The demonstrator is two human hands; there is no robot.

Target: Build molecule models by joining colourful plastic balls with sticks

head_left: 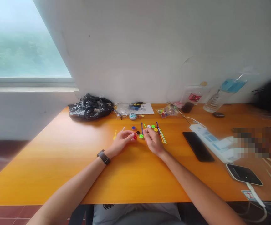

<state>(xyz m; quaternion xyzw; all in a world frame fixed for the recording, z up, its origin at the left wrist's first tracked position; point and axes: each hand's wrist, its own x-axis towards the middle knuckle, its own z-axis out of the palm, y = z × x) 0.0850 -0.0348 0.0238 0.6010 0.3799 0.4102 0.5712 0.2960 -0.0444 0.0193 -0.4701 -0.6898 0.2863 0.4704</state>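
Note:
My left hand (122, 140), with a dark watch on its wrist, is closed in a pinch on a small red round piece (135, 137). My right hand (153, 140) is closed too, and the tip of a green arrow-ended stick (145, 126) shows above its fingers. Between the hands lie a bright green round piece (141, 136), a black one (138, 132) and a blue one (133, 128). A blue arrow stick (142, 127) points away from me. Right of my right hand are a yellow round piece (155, 129) and several coloured arrow sticks (162, 136).
A yellow arrow stick (115, 135) lies left on the wooden table (67, 162). Behind are a black plastic bag (90, 107), a white paper (147, 108) and a bag of small parts (167, 111). A phone (197, 146), power strip (210, 140) and water bottle (220, 97) stand right.

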